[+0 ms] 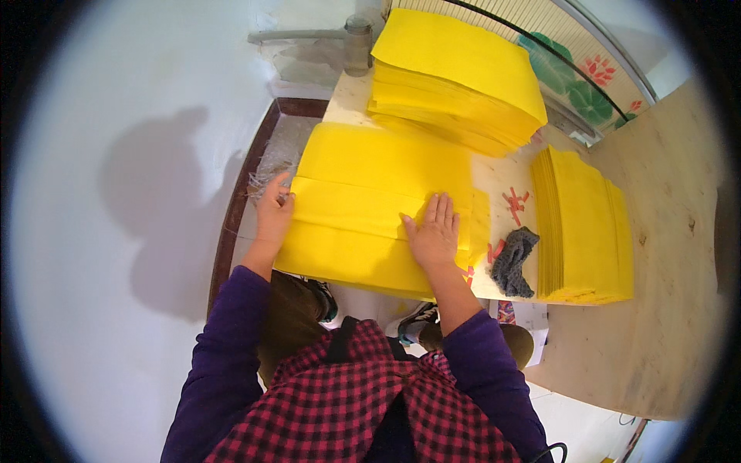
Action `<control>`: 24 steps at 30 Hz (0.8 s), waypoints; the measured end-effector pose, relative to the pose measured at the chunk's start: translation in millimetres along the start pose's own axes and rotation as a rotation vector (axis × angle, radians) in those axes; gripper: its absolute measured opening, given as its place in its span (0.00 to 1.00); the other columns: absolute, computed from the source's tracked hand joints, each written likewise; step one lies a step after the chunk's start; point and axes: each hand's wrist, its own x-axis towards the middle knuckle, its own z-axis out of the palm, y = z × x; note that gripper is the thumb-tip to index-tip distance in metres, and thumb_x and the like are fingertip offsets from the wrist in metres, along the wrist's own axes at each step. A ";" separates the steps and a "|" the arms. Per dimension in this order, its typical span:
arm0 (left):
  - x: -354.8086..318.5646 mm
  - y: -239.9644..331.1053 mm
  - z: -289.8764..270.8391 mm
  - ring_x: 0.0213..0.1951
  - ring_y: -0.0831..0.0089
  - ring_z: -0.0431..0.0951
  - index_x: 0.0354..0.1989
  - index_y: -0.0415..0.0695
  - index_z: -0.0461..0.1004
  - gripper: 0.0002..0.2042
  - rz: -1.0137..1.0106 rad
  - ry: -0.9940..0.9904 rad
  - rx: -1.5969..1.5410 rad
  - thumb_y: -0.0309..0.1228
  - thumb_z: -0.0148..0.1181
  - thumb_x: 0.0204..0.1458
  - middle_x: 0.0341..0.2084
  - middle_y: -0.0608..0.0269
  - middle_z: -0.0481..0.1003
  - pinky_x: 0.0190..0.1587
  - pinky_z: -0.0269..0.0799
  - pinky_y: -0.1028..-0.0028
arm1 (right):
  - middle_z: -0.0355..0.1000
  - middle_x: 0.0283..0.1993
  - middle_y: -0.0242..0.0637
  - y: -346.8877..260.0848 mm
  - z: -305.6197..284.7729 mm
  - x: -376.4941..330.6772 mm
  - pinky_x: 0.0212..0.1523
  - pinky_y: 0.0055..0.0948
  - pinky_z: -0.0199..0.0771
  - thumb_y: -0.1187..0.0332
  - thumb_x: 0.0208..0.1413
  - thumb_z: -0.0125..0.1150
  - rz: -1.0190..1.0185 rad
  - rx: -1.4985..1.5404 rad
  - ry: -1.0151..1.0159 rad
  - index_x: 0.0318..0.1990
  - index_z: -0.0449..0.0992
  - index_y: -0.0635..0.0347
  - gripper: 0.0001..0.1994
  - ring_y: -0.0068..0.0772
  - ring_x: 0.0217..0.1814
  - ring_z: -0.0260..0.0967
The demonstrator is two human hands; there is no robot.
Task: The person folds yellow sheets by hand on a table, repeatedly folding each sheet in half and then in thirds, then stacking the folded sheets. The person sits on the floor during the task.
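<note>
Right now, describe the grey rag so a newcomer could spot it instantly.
Start at the pale worktable covered in yellow paper stacks. Between the sheets under the right hand and the right-side stack is a bare strip with red scraps. The rag lies there near the front edge: the only grey, crumpled, woolly thing.

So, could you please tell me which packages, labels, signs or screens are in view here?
None that I can see: only plain yellow paper.
Folded sheet: table front, under both hands.
Tall stack: far end.
Flat stack: right.
Grey cloth: beside it.
</note>
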 end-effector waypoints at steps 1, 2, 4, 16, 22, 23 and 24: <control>0.2 3.6 -1.8 0.37 0.72 0.75 0.57 0.42 0.67 0.21 -0.032 -0.001 0.038 0.20 0.55 0.53 0.40 0.58 0.74 0.39 0.70 0.75 | 0.39 0.74 0.51 -0.6 0.5 0.0 0.73 0.42 0.31 0.42 0.60 0.43 0.000 -0.005 0.003 0.69 0.45 0.67 0.42 0.44 0.77 0.32; -0.1 9.2 -2.7 0.49 0.60 0.73 0.58 0.41 0.65 0.23 0.141 0.054 0.240 0.20 0.55 0.51 0.50 0.51 0.71 0.50 0.69 0.67 | 0.39 0.74 0.51 -1.2 0.7 0.1 0.73 0.42 0.32 0.42 0.59 0.43 0.006 -0.025 0.001 0.69 0.45 0.67 0.42 0.44 0.77 0.32; -5.5 27.4 7.4 0.55 0.55 0.67 0.59 0.41 0.64 0.24 0.388 0.014 0.306 0.23 0.55 0.52 0.54 0.48 0.68 0.58 0.62 0.62 | 0.39 0.74 0.50 -1.8 0.9 0.6 0.73 0.42 0.32 0.42 0.59 0.43 0.010 -0.015 -0.001 0.69 0.45 0.67 0.42 0.44 0.77 0.32; -49.6 85.1 134.0 0.70 0.60 0.47 0.68 0.44 0.54 0.29 0.361 -0.415 0.608 0.47 0.40 0.61 0.68 0.53 0.51 0.70 0.36 0.56 | 0.36 0.75 0.46 3.8 6.8 1.1 0.73 0.41 0.28 0.43 0.61 0.39 -0.002 -0.060 -0.034 0.70 0.42 0.64 0.40 0.42 0.78 0.28; -24.8 23.9 58.1 0.71 0.61 0.43 0.69 0.44 0.50 0.31 0.156 -0.217 0.763 0.48 0.41 0.61 0.70 0.56 0.46 0.70 0.35 0.55 | 0.37 0.75 0.49 0.7 3.1 -0.8 0.73 0.43 0.30 0.41 0.60 0.40 -0.013 -0.053 -0.014 0.70 0.44 0.66 0.41 0.43 0.78 0.30; -20.7 15.7 46.0 0.71 0.61 0.42 0.69 0.44 0.50 0.31 0.068 -0.210 0.716 0.48 0.41 0.61 0.70 0.56 0.45 0.70 0.34 0.55 | 0.38 0.75 0.49 0.5 1.7 -1.0 0.73 0.43 0.30 0.41 0.60 0.39 -0.012 -0.070 -0.025 0.70 0.44 0.66 0.41 0.43 0.78 0.30; -16.1 8.7 33.7 0.72 0.62 0.41 0.69 0.44 0.49 0.31 -0.018 -0.199 0.669 0.47 0.42 0.61 0.71 0.57 0.44 0.70 0.34 0.55 | 0.38 0.75 0.49 -0.1 0.3 -0.3 0.73 0.43 0.30 0.41 0.60 0.39 -0.019 -0.089 -0.010 0.70 0.44 0.66 0.41 0.43 0.78 0.30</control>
